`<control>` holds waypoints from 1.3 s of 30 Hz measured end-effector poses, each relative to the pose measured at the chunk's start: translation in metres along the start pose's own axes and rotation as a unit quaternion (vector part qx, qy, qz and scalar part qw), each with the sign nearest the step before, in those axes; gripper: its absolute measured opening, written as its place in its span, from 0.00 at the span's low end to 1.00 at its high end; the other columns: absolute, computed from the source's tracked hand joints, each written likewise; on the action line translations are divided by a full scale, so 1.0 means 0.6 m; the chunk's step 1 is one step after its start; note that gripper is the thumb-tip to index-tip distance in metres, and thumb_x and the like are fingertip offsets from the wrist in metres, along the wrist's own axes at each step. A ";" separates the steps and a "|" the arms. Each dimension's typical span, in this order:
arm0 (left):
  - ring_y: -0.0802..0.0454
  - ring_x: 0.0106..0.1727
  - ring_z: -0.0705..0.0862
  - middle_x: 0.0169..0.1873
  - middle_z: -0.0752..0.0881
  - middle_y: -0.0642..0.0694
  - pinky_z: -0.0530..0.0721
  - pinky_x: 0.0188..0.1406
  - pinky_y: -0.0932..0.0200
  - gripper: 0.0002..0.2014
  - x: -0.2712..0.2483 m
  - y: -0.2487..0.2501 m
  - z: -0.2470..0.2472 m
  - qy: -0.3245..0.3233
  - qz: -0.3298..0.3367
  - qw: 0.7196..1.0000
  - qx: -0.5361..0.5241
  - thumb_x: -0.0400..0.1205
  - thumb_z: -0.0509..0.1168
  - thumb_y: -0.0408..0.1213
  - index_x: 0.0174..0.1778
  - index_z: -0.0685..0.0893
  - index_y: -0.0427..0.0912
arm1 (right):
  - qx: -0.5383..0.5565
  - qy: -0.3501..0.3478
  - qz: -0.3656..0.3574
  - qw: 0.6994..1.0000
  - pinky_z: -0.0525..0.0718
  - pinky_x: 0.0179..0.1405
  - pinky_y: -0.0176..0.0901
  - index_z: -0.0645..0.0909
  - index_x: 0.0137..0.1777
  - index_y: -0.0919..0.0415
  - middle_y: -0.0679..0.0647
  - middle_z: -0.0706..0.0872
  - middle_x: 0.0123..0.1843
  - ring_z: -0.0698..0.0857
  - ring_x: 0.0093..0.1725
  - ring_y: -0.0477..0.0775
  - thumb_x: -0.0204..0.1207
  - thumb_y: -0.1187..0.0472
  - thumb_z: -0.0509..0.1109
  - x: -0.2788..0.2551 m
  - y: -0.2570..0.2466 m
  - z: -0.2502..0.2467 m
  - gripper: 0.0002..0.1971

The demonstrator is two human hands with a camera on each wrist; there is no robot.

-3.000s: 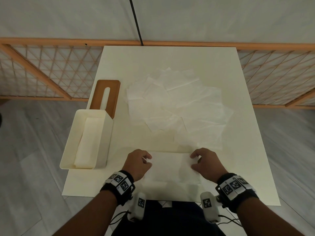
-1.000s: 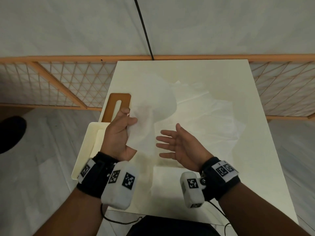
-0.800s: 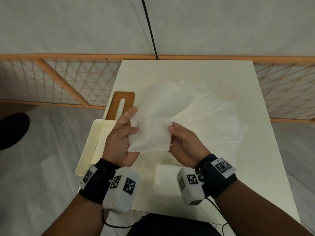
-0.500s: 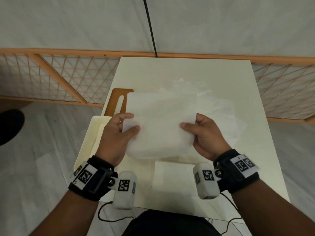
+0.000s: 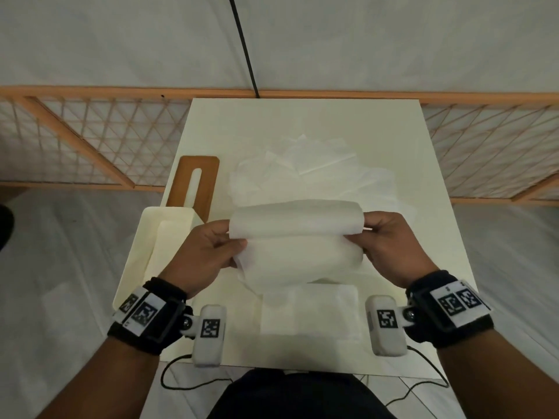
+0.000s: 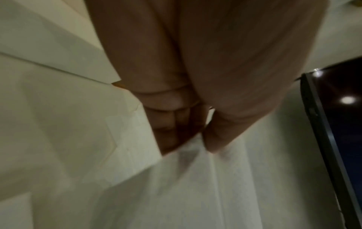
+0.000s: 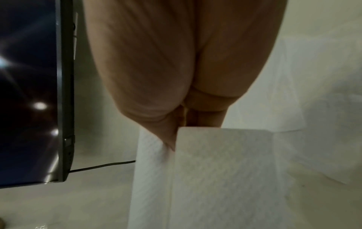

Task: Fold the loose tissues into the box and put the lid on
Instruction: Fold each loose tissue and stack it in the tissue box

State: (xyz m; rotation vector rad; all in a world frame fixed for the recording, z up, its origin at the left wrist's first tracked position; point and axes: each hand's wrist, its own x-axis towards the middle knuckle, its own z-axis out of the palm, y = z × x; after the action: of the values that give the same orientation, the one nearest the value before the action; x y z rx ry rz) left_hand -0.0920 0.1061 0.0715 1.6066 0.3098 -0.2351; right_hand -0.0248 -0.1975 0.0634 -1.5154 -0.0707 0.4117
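The room is plain: a pale wall (image 5: pixel 363 40) with a black cable (image 5: pixel 245 46) running down it, a wooden lattice fence (image 5: pixel 75 137) along its foot, and grey plank flooring (image 5: pixel 45 282). A cream table (image 5: pixel 453 313) stands against the fence. On its left edge sits the open cream box (image 5: pixel 136 267), some tissue already lying inside, and just beyond it the brown wooden lid (image 5: pixel 196 184) lies flat with its slot showing. A heap of loose tissues (image 5: pixel 317 176) covers the table's middle, and one folded tissue (image 5: pixel 308 309) lies near the front edge. Above it both hands hold a tissue (image 5: pixel 296 237) in the air, doubled over along its far side. The left hand (image 5: pixel 199 255) pinches its left end between thumb and fingers; the right hand (image 5: pixel 390 243) pinches the right end likewise. No readable writing shows; the wrist bands (image 5: pixel 148 316) carry only black-and-white square markers.
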 end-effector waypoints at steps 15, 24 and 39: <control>0.45 0.47 0.90 0.46 0.93 0.44 0.87 0.50 0.48 0.10 -0.006 -0.056 0.028 0.041 -0.025 0.999 -0.006 0.77 0.73 0.22 0.48 0.91 0.41 | -0.024 0.000 0.114 0.993 0.84 0.46 0.47 0.92 0.41 0.65 0.59 0.93 0.52 0.89 0.43 0.59 0.75 0.67 0.76 -0.023 0.045 -0.024 0.04; 0.65 0.30 0.80 0.29 0.83 0.57 0.76 0.37 0.73 0.09 -0.004 -0.174 0.049 -0.010 -0.072 0.954 0.289 0.71 0.81 0.35 0.39 0.90 0.54 | -0.315 -0.054 0.201 0.926 0.82 0.27 0.36 0.87 0.47 0.58 0.54 0.89 0.33 0.87 0.26 0.46 0.67 0.72 0.82 -0.057 0.144 -0.021 0.13; 0.66 0.40 0.82 0.43 0.85 0.54 0.74 0.38 0.83 0.06 0.010 -0.226 0.079 0.006 -0.071 0.933 0.354 0.76 0.76 0.35 0.46 0.90 0.49 | -0.444 -0.033 0.145 0.883 0.71 0.37 0.24 0.80 0.40 0.44 0.47 0.84 0.49 0.80 0.40 0.42 0.65 0.68 0.78 -0.057 0.217 -0.026 0.16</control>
State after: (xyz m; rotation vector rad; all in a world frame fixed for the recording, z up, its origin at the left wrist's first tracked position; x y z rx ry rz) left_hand -0.1304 0.0654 -0.0607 2.3015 0.3755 -0.4868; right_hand -0.0806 -0.2229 -0.0575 -2.4376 -0.0916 0.7310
